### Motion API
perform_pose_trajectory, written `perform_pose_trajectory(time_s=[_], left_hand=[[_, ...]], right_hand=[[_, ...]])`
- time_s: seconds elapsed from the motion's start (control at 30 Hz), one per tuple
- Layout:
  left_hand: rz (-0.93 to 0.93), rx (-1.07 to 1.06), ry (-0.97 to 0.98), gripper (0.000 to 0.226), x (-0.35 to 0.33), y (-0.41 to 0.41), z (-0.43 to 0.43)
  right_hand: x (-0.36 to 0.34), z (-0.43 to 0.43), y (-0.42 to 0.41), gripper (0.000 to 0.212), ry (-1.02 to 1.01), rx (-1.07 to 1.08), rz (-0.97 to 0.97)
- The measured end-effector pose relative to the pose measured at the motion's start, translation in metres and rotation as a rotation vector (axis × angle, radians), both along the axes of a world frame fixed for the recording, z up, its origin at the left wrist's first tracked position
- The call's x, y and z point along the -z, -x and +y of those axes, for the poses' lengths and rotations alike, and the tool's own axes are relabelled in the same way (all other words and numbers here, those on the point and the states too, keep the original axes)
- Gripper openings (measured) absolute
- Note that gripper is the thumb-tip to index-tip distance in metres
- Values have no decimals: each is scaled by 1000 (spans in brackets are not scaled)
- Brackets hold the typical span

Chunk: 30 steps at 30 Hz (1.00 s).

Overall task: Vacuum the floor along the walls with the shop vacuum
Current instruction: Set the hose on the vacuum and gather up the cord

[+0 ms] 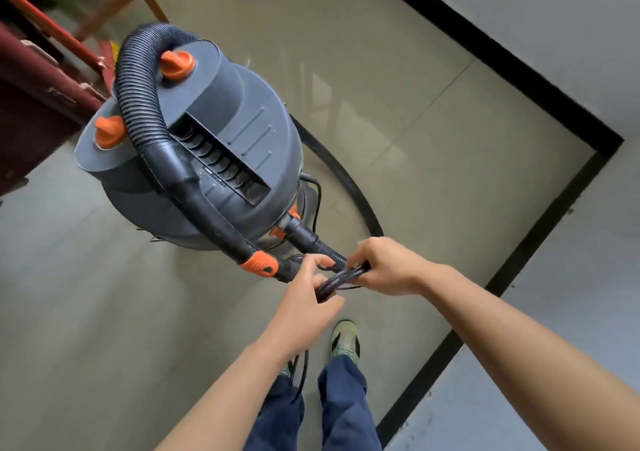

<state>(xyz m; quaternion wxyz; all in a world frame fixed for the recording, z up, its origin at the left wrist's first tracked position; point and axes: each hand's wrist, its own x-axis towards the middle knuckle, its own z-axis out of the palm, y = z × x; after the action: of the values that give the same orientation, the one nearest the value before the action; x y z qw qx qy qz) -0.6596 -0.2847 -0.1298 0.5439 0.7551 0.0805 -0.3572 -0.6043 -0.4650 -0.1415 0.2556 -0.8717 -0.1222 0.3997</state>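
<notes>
A grey shop vacuum [221, 145] with orange knobs stands on the tiled floor in front of me. Its black ribbed hose [138, 83] arches over the lid and ends in a black tube with an orange collar [261, 265]. A bundle of black power cord [341, 279] is held between both hands just below the vacuum. My left hand [308, 301] pinches one end of the bundle. My right hand [388, 265] grips the other end. More cord hangs down past my left wrist.
Grey walls with a black baseboard [519, 69] meet in a corner at the right. Another length of hose [346, 180] curves on the floor behind the vacuum. A dark red cabinet [31, 104] and red shelving frame stand at the left. My shoe [344, 338] is below the hands.
</notes>
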Motion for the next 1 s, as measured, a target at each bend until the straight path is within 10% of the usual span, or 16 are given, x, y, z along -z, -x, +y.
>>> perform_pose_trajectory(time_s=[0.23, 0.53, 0.87, 1.0], left_hand=[[-104, 76, -249, 7, 2, -14, 12], [-295, -339, -380, 24, -17, -70, 6], [-343, 432, -792, 33, 12, -66, 28], [-386, 352, -746, 38, 3, -66, 34]], right_hand=[[23, 0, -23, 17, -97, 397, 29], [14, 42, -77, 30, -208, 559, -23], [41, 81, -85, 21, 219, 647, 187], [28, 86, -85, 35, 87, 625, 129]])
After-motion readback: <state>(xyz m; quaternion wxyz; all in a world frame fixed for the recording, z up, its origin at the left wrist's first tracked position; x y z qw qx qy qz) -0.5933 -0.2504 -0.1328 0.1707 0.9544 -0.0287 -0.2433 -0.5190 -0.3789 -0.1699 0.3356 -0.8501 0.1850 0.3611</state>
